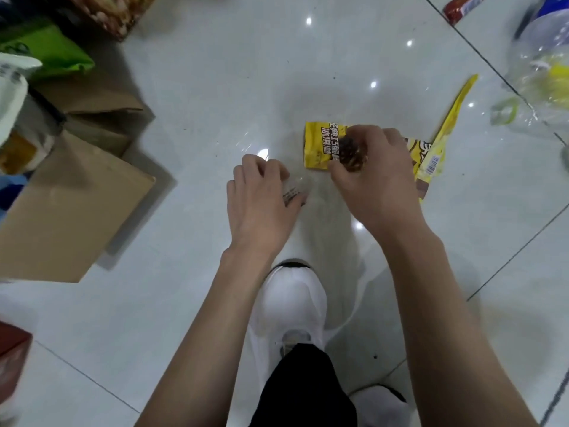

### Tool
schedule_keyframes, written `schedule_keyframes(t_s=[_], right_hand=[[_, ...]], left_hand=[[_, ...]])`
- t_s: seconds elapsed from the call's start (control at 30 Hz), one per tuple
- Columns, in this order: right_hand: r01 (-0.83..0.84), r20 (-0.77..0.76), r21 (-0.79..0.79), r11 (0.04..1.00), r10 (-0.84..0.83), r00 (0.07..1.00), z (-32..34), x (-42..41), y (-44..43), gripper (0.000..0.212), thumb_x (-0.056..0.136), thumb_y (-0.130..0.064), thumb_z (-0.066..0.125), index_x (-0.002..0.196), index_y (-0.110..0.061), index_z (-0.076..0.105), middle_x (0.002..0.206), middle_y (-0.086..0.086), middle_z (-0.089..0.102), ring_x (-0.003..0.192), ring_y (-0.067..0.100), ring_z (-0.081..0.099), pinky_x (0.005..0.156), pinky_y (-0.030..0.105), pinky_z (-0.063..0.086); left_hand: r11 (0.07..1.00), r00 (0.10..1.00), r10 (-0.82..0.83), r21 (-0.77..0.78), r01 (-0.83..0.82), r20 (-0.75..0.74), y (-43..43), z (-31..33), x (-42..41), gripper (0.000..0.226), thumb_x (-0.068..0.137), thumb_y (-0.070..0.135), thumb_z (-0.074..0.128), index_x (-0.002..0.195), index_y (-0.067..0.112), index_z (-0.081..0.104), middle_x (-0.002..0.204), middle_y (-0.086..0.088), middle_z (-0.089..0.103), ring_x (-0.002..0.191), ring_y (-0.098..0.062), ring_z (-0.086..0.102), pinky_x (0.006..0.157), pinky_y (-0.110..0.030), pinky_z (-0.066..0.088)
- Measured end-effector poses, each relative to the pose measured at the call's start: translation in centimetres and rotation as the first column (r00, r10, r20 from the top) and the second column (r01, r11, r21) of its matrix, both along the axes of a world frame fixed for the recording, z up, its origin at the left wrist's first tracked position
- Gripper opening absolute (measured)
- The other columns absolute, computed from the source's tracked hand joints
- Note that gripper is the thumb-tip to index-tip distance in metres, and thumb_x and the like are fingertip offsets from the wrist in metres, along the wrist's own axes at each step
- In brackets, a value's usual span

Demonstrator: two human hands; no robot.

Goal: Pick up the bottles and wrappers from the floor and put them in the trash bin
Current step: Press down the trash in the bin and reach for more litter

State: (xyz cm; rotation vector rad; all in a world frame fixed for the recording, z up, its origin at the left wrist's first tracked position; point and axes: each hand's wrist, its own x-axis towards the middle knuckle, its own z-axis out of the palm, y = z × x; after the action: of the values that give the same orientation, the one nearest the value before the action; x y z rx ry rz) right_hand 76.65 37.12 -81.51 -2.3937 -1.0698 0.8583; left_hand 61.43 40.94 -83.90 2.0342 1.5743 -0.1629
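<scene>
A yellow snack wrapper (320, 146) with dark print lies on the white tiled floor (215, 87). My right hand (372, 180) is on top of it, fingers pinched on its middle. A torn yellow strip (455, 106) of the wrapper trails toward the upper right. My left hand (261, 201) is curled around a small clear plastic wrapper (297, 189) with black print, just left of the yellow one. At the far right lies a clear plastic bottle (538, 57) with a blue label. No trash bin is in sight.
Brown cardboard boxes (77, 195) and a green bag (55, 53) crowd the left side. A red packet (462, 7) lies at the top right, and a crumpled clear wrapper with a yellow-green band (505, 114) lies near the bottle. My white shoe (289, 306) stands below the hands.
</scene>
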Motion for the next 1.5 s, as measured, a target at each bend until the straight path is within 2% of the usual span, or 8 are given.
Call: schedule_keyframes(t_s=[0.1,0.37,0.63,0.77,0.93,1.03,1.33,1.5], right_hand=[[-0.024,0.055,0.019,1.0,0.023,0.998,-0.9,-0.1,0.7,0.052,0.08,-0.027,0.073,0.13,-0.018,0.061,0.13,0.008,0.053,0.117,0.032,0.05,0.1,0.042,0.042],[-0.095,0.19,0.018,0.995,0.09,0.978,-3.1,-0.5,1.7,0.071,0.073,-0.034,0.074,0.14,-0.022,0.055,0.139,0.001,0.052,0.13,0.034,0.039,0.105,0.043,0.031],[-0.058,0.229,-0.058,0.997,0.07,0.971,-3.8,-0.8,1.2,0.058,0.07,-0.044,0.076,0.124,-0.025,0.063,0.119,0.011,0.046,0.116,0.036,0.04,0.103,0.037,0.02],[-0.056,0.189,-0.049,0.997,0.065,0.98,-3.5,-0.9,1.0,0.047,0.075,-0.042,0.073,0.116,-0.02,0.064,0.12,0.008,0.05,0.113,0.032,0.046,0.102,0.038,0.024],[-0.039,0.015,-0.045,0.998,0.039,0.999,-2.2,-0.8,0.6,0.029,0.088,-0.035,0.067,0.113,-0.022,0.058,0.108,0.0,0.064,0.098,0.027,0.06,0.085,0.044,0.048],[0.004,-0.022,-0.015,1.0,-0.005,1.0,-1.0,-0.8,0.4,0.025,0.091,-0.033,0.065,0.113,-0.024,0.059,0.105,-0.002,0.066,0.095,0.024,0.06,0.08,0.044,0.051],[0.175,-0.057,0.293,0.94,-0.165,0.985,10.7,1.9,1.8,0.015,0.091,-0.036,0.066,0.094,-0.023,0.062,0.084,-0.007,0.065,0.08,0.018,0.062,0.074,0.042,0.053],[0.167,-0.01,0.477,0.863,-0.184,0.983,23.1,4.0,1.9,0.017,0.09,-0.029,0.069,0.086,-0.017,0.058,0.075,-0.008,0.061,0.072,0.006,0.058,0.063,0.018,0.042]], left_hand=[[1.0,1.0,0.001,-0.004,-0.001,0.005,0.6,-0.2,-0.3,0.032,0.085,0.044,0.071,0.107,0.024,0.059,0.112,0.002,0.055,0.105,-0.022,0.05,0.086,-0.03,0.03],[0.995,0.989,0.099,0.012,-0.101,0.108,2.1,0.2,-1.1,0.02,0.092,0.039,0.066,0.104,0.026,0.058,0.094,0.011,0.061,0.092,-0.016,0.056,0.08,-0.026,0.024],[0.994,0.986,0.094,0.043,-0.101,0.136,1.8,0.6,-1.2,0.018,0.095,0.037,0.062,0.109,0.026,0.06,0.096,0.01,0.061,0.092,-0.017,0.057,0.081,-0.027,0.025],[0.992,0.98,0.114,0.03,-0.121,0.16,1.6,1.0,-1.6,0.016,0.094,0.034,0.062,0.108,0.027,0.061,0.096,0.011,0.061,0.091,-0.016,0.057,0.082,-0.027,0.027],[0.985,0.959,0.147,0.047,-0.163,0.243,1.3,2.0,-1.7,0.013,0.092,0.026,0.064,0.104,0.026,0.062,0.088,0.015,0.057,0.084,-0.014,0.056,0.088,-0.045,0.047],[0.981,0.947,0.16,0.062,-0.184,0.278,1.4,3.1,-1.6,0.013,0.092,0.026,0.065,0.104,0.027,0.062,0.084,0.017,0.053,0.08,-0.009,0.052,0.087,-0.047,0.048],[0.964,0.909,0.124,0.17,-0.206,0.398,2.9,13.3,-0.1,0.014,0.092,0.032,0.066,0.105,0.03,0.062,0.086,0.011,0.059,0.075,-0.004,0.058,0.081,-0.039,0.051],[0.953,0.898,0.045,0.25,-0.17,0.438,4.4,25.2,2.2,0.015,0.092,0.031,0.065,0.107,0.029,0.063,0.086,0.011,0.059,0.077,-0.008,0.058,0.076,-0.035,0.05]])
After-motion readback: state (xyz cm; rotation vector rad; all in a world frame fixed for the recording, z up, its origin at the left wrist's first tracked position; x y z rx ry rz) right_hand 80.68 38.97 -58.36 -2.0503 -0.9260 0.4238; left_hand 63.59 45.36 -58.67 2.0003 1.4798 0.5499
